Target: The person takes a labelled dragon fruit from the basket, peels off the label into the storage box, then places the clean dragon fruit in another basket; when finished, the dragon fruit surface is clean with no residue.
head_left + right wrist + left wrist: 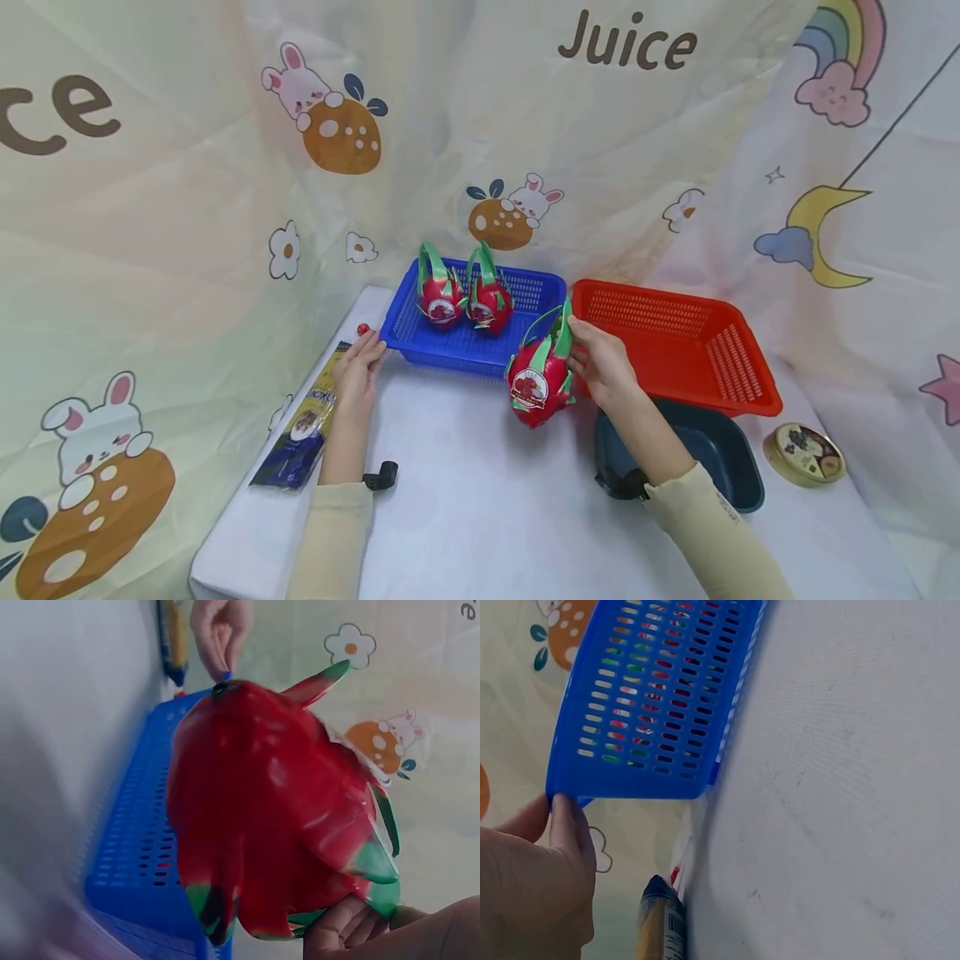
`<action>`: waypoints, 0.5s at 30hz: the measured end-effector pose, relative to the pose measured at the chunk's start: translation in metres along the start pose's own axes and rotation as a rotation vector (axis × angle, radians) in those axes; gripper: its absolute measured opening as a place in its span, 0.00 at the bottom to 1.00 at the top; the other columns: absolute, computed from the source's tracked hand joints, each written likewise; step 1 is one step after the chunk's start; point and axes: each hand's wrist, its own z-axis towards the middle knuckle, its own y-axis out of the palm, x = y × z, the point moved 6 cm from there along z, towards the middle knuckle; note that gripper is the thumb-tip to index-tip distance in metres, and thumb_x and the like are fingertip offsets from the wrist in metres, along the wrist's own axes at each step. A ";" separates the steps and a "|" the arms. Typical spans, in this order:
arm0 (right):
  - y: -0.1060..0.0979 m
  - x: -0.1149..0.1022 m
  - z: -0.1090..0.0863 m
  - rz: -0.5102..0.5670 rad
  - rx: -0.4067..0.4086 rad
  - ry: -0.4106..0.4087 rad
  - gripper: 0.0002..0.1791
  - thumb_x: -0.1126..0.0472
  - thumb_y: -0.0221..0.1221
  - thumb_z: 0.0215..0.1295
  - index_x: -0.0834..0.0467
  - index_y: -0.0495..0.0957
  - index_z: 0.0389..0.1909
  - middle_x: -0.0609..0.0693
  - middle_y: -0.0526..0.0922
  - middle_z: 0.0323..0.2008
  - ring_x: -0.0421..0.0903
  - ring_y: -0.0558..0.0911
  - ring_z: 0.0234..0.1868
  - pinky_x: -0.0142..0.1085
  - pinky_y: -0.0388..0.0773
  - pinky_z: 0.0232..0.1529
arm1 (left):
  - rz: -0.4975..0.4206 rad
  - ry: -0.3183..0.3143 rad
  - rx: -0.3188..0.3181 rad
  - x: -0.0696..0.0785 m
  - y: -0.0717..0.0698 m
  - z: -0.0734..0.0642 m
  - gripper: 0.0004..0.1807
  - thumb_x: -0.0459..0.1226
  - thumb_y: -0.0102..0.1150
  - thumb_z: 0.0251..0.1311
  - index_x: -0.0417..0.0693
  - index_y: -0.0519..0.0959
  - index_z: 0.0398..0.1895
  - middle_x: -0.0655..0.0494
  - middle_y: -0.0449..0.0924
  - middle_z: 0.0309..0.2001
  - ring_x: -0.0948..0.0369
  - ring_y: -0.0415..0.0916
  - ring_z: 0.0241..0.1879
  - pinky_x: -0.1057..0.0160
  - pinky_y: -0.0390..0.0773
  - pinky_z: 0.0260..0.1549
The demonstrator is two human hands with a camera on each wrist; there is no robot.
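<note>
My right hand (602, 360) holds a red dragon-fruit-shaped bag (537, 382) by its green handle. The bag hangs just in front of the right end of the blue basket (450, 357), and its round printed label faces me. In the right wrist view the same red bag (255, 802) fills the middle, with fingers (346, 926) at its green leaf tips. My left hand (358, 375) pinches the basket's near left corner; in the left wrist view, thumb and fingers meet on the rim (559, 780). Two similar bags (441, 302) (489, 307) stand side by side inside the blue basket.
A red basket (667, 333) stands right of the blue one. In front of it sits a dark teal basin (712, 450), partly under my right forearm. A round tin (806, 454) lies at the far right. A yellow-and-blue packet (300, 433) and a small red ball (363, 329) lie at the left.
</note>
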 end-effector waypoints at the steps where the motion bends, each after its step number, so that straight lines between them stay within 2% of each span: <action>1: -0.001 0.003 -0.001 -0.003 -0.002 0.006 0.26 0.47 0.63 0.74 0.54 0.78 0.67 0.43 0.87 0.43 0.43 0.83 0.46 0.31 0.82 0.50 | 0.004 -0.001 -0.001 0.000 0.000 0.000 0.30 0.18 0.60 0.65 0.36 0.73 0.71 0.40 0.74 0.69 0.59 0.85 0.54 0.64 0.82 0.56; 9: -0.006 0.028 -0.003 -0.016 -0.011 0.052 0.25 0.47 0.63 0.74 0.54 0.79 0.66 0.43 0.86 0.41 0.42 0.83 0.46 0.32 0.80 0.53 | 0.024 0.019 -0.004 0.001 0.000 -0.001 0.29 0.19 0.60 0.66 0.35 0.73 0.71 0.39 0.75 0.69 0.59 0.85 0.54 0.63 0.81 0.59; 15: -0.012 0.053 0.001 0.015 -0.008 0.086 0.13 0.49 0.63 0.75 0.51 0.87 0.52 0.42 0.89 0.37 0.41 0.86 0.42 0.34 0.80 0.51 | 0.024 0.021 -0.005 0.000 0.000 -0.002 0.29 0.20 0.59 0.67 0.35 0.73 0.72 0.39 0.74 0.70 0.58 0.85 0.55 0.65 0.81 0.57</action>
